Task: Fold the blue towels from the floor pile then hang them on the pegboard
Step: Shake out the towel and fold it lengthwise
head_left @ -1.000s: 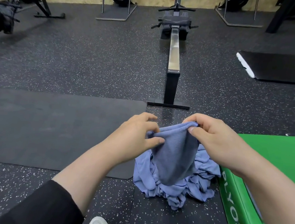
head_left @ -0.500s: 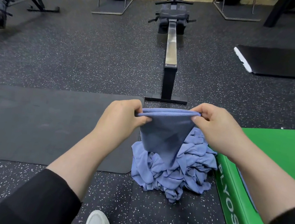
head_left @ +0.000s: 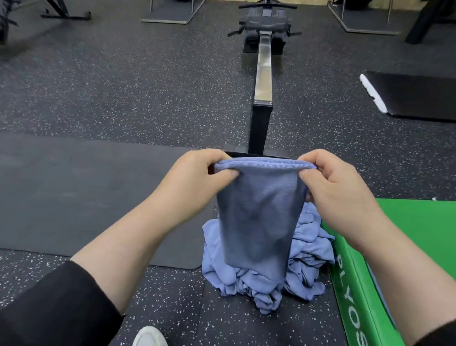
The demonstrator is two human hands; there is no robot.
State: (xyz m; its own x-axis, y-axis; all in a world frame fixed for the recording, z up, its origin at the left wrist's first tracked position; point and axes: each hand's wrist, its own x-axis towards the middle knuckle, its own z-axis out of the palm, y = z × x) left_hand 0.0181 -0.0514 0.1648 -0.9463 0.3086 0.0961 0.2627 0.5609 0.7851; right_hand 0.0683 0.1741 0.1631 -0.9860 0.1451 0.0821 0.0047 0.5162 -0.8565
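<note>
A blue towel hangs doubled in front of me, its top edge stretched level between both hands. My left hand pinches the left corner and my right hand pinches the right corner. Below it, a crumpled pile of blue towels lies on the speckled rubber floor, partly hidden behind the hanging towel. No pegboard shows in this view.
A green plyo box stands right beside the pile. A dark mat covers the floor to the left. A rowing machine rail runs away straight ahead, another black mat lies far right, and my white shoes are below.
My hands have moved apart and upward, spreading the towel's top edge wider and lifting the towel clear above the pile.
</note>
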